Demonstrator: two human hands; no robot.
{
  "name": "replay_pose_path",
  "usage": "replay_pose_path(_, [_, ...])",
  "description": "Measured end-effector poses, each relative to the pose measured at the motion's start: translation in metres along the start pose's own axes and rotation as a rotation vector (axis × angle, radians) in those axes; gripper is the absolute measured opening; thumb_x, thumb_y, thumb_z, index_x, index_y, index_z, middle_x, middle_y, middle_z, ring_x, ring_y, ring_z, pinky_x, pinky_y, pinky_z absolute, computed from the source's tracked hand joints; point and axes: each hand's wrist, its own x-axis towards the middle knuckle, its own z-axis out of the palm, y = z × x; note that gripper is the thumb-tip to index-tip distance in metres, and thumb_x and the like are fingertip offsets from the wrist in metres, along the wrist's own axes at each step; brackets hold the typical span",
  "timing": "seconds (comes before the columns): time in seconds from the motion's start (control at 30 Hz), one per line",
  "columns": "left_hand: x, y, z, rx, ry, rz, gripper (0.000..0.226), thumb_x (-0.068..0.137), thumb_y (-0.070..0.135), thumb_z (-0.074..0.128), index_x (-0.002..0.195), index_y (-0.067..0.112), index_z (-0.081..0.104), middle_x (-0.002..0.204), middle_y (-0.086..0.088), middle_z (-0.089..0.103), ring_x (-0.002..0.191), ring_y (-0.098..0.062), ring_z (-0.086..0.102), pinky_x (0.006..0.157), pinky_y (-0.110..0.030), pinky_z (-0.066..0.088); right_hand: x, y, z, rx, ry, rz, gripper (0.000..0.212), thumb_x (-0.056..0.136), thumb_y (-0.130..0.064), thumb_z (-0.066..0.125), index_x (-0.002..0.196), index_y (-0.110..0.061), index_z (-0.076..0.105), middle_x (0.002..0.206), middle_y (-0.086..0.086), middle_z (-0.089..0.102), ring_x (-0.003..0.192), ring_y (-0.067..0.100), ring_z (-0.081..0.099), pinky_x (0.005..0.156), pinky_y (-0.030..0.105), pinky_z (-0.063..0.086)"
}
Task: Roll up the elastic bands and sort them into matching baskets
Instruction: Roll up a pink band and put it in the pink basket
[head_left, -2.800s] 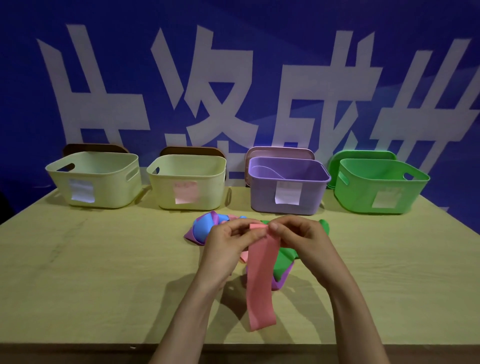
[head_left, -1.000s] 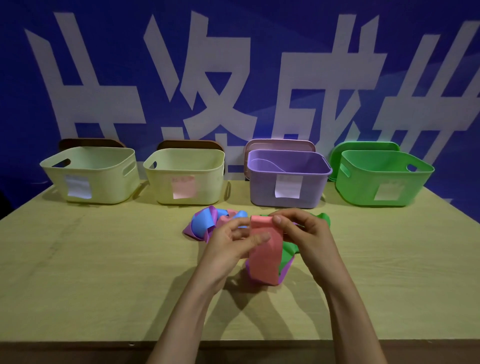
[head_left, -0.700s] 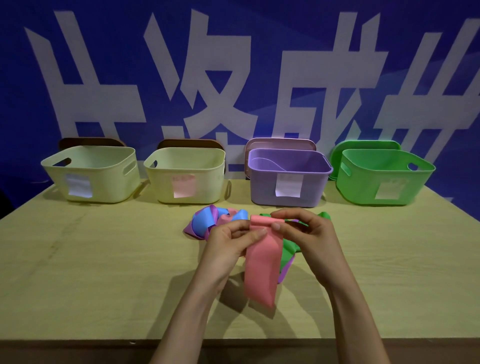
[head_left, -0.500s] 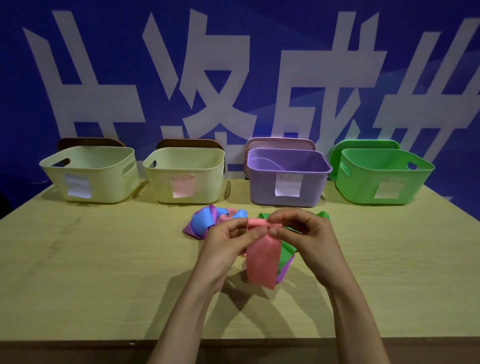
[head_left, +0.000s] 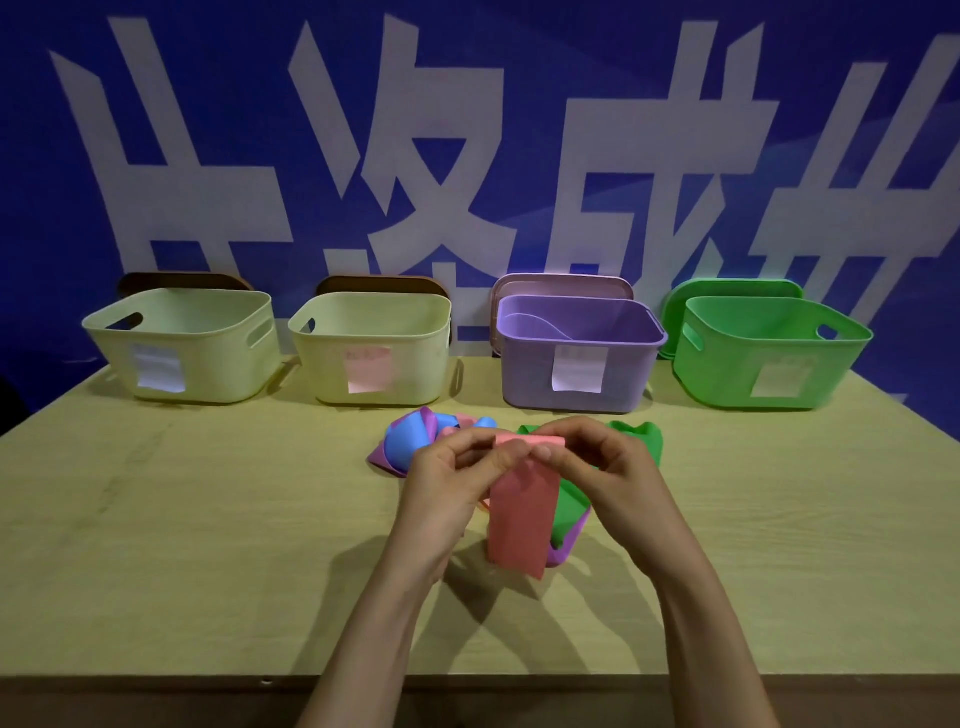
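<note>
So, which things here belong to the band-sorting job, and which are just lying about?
Job: pink band, pinched by left hand and right hand; blue band, purple band, green band in the pile; two cream baskets, purple basket, green basket.
Lying about: basket lids propped behind; blue banner.

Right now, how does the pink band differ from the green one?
The pink band is held up, its top pinched by the left hand and right hand; the green band lies on the table. The pink band hangs straight and flat; the green band is crumpled. Both are wide strips, neither yet in a basket.
</note>
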Motion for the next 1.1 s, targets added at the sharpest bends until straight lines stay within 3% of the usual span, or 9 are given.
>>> replay_pose_path(0.07, [0.001,-0.001,-0.001,0.022,-0.042,-0.02,0.04,0.066,0.038,0.08,0.1,0.02,0.071,0.103,-0.008,0.072,0.098,-0.016,0.067,0.087,-0.034,0.052,0.003,-0.002,0.001,0.014,0.03,0.007,0.018,0.077,-0.03,0.065,0.085,-0.015,0.072,0.08,-0.004,0.071,0.079,0.006,0.062,0.075,0.02,0.048])
replay_pose_path(0.2, [0.0,0.001,-0.001,0.058,-0.156,-0.028,0.016,0.084,0.011,0.065,0.096,0.021,0.071,0.089,0.004,0.074,0.086,-0.004,0.065,0.08,-0.021,0.051,0.008,-0.007,-0.001,0.021,0.033,0.046,0.021,0.077,-0.035,0.063,0.077,-0.015,0.071,0.074,-0.005,0.066,0.075,0.006,0.058,0.074,0.024,0.044])
replay_pose_path(0.4, [0.004,0.002,-0.005,0.095,-0.1,-0.062,0.014,0.078,0.009,0.072,0.09,0.015,0.074,0.091,-0.012,0.074,0.084,-0.019,0.068,0.085,-0.041,0.054,0.011,-0.012,-0.004,0.035,0.025,0.095,0.031,0.075,-0.041,0.065,0.074,-0.011,0.072,0.071,0.0,0.065,0.072,0.008,0.056,0.073,0.028,0.042])
replay_pose_path(0.5, [0.004,0.003,-0.004,0.082,-0.084,-0.068,0.014,0.076,0.006,0.073,0.09,0.011,0.073,0.093,-0.018,0.073,0.083,-0.02,0.067,0.086,-0.042,0.053,0.011,-0.013,-0.003,0.069,0.016,0.08,0.02,0.075,-0.033,0.068,0.075,-0.014,0.073,0.071,-0.002,0.068,0.071,0.007,0.059,0.07,0.021,0.046])
replay_pose_path(0.6, [0.003,0.004,-0.004,0.069,-0.062,-0.06,0.015,0.075,0.007,0.074,0.088,0.015,0.074,0.09,-0.016,0.073,0.083,-0.019,0.066,0.084,-0.045,0.052,0.009,-0.012,-0.002,0.107,-0.007,0.056,0.008,0.077,-0.016,0.07,0.084,-0.013,0.074,0.081,0.001,0.074,0.078,0.008,0.065,0.072,0.019,0.051])
replay_pose_path(0.73, [0.001,0.004,-0.002,0.047,-0.035,-0.049,0.017,0.073,0.009,0.076,0.087,0.019,0.076,0.092,-0.02,0.072,0.084,-0.023,0.066,0.088,-0.052,0.05,0.006,-0.011,-0.001,0.132,0.014,0.045,0.02,0.074,0.0,0.072,0.088,-0.014,0.074,0.083,0.002,0.075,0.079,0.008,0.067,0.071,0.018,0.053])
replay_pose_path(0.9, [-0.001,0.006,-0.004,0.036,-0.105,-0.027,0.02,0.073,0.006,0.075,0.089,0.018,0.075,0.089,-0.012,0.074,0.083,-0.016,0.069,0.084,-0.036,0.053,0.004,-0.01,-0.003,0.11,0.036,0.025,0.026,0.068,0.007,0.074,0.083,-0.014,0.074,0.08,-0.003,0.075,0.078,0.006,0.066,0.069,0.016,0.051])
replay_pose_path(1.0, [-0.002,0.009,-0.004,0.02,-0.139,-0.007,0.025,0.063,0.026,0.077,0.086,0.019,0.077,0.088,-0.013,0.074,0.083,-0.015,0.068,0.081,-0.031,0.053,0.003,-0.011,-0.005,0.078,0.036,0.01,0.029,0.068,0.012,0.073,0.081,-0.014,0.073,0.078,-0.007,0.074,0.078,0.003,0.067,0.069,0.014,0.05])
replay_pose_path(1.1, [0.0,0.007,-0.001,-0.012,-0.099,-0.024,0.037,0.067,0.035,0.071,0.094,0.01,0.075,0.091,-0.02,0.071,0.083,-0.021,0.068,0.08,-0.033,0.055,0.004,-0.01,-0.004,0.065,0.045,-0.003,0.029,0.068,0.013,0.073,0.08,-0.013,0.073,0.08,-0.005,0.075,0.079,0.005,0.068,0.072,0.015,0.051])
